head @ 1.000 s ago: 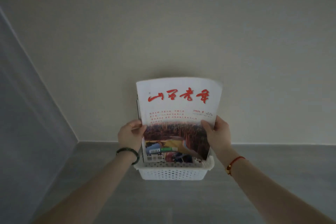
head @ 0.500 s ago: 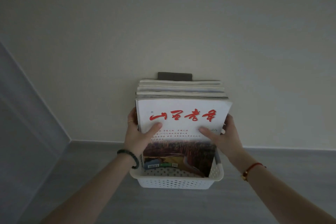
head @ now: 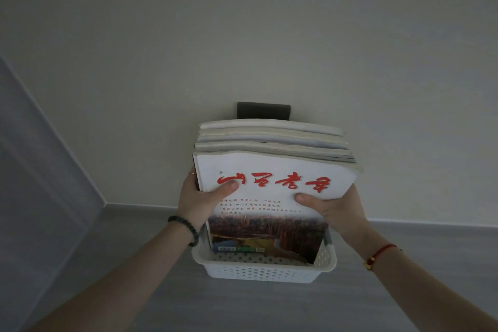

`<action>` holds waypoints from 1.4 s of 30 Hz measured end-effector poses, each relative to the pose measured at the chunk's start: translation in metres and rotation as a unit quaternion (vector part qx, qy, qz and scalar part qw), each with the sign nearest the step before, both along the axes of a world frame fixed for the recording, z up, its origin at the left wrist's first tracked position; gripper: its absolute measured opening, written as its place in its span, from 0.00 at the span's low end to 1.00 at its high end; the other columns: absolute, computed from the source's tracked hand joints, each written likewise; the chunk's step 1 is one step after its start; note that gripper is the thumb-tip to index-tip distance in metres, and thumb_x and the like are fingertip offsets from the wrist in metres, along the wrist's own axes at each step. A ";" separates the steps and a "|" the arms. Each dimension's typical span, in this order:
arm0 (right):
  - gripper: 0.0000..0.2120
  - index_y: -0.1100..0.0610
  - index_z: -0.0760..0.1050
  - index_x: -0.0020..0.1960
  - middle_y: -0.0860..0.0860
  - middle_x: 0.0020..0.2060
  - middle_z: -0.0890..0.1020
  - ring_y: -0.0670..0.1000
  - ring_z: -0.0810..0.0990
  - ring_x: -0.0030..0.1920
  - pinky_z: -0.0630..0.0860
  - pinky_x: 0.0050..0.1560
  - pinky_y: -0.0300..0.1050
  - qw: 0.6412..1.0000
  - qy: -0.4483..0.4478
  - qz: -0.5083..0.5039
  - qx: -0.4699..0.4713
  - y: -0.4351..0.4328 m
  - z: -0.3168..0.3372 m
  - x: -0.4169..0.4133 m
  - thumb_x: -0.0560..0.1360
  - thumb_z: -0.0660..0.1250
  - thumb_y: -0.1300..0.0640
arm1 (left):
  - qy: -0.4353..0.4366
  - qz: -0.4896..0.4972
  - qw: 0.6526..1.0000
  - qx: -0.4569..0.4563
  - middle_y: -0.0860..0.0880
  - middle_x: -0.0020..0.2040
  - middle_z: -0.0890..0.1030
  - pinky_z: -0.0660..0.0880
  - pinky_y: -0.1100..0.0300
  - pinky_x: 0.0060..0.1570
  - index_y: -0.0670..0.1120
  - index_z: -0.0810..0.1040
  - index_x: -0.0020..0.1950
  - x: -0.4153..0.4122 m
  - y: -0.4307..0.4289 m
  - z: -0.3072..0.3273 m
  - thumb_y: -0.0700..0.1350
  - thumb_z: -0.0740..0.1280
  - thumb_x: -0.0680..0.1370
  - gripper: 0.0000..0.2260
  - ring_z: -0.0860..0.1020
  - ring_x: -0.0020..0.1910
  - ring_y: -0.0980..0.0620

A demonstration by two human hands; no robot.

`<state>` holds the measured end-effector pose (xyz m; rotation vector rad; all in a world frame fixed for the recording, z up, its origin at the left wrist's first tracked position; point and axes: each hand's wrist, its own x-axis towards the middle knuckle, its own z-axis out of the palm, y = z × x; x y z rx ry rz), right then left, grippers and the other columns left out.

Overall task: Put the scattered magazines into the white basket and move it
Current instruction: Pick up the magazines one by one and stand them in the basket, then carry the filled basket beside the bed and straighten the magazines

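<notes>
A white perforated basket (head: 258,271) stands on the grey floor against the wall. Several magazines (head: 272,140) stand upright in it, leaning back. The front magazine (head: 272,234) has a white cover with red characters and a reddish photo below. My left hand (head: 200,201) grips the stack's left edge with its thumb on the cover. My right hand (head: 334,206) holds the stack's right edge, thumb pressed on the cover too. The basket's back wall is hidden behind the magazines.
A cream wall (head: 269,35) rises directly behind the basket, with a dark rectangular plate (head: 263,110) on it just above the magazines. A grey panel (head: 35,170) runs along the left. Grey floor (head: 256,307) lies around the basket.
The front magazine has sunk down into the basket against the others. My hands moved from its lower edges up to the stack's sides. The view has come closer.
</notes>
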<state>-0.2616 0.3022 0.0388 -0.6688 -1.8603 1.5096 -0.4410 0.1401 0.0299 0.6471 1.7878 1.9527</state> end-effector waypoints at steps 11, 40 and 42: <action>0.21 0.48 0.79 0.44 0.43 0.41 0.85 0.44 0.84 0.44 0.81 0.42 0.39 1.000 0.009 0.013 0.023 0.010 0.005 -0.010 0.52 0.77 0.49 | 0.050 -0.026 0.998 -0.002 0.59 0.45 0.80 0.76 0.72 0.35 0.52 0.75 0.52 -0.014 0.015 0.003 0.54 0.74 0.56 0.26 0.80 0.42 0.64; 0.22 0.51 0.78 0.51 0.49 0.47 0.85 0.51 0.83 0.48 0.81 0.43 0.45 0.992 0.016 0.110 -0.066 0.006 0.008 -0.017 0.57 0.75 0.55 | -0.256 0.056 0.965 -0.021 0.47 0.48 0.81 0.78 0.62 0.41 0.42 0.77 0.54 0.053 -0.075 -0.064 0.39 0.62 0.76 0.09 0.79 0.46 0.50; 0.21 0.51 0.79 0.50 0.49 0.48 0.85 0.51 0.83 0.49 0.81 0.42 0.44 0.989 0.016 0.131 -0.065 -0.005 0.009 -0.017 0.57 0.76 0.55 | -0.274 0.092 0.957 -0.009 0.45 0.52 0.79 0.77 0.59 0.43 0.41 0.77 0.54 0.060 -0.086 -0.064 0.38 0.61 0.76 0.09 0.77 0.50 0.48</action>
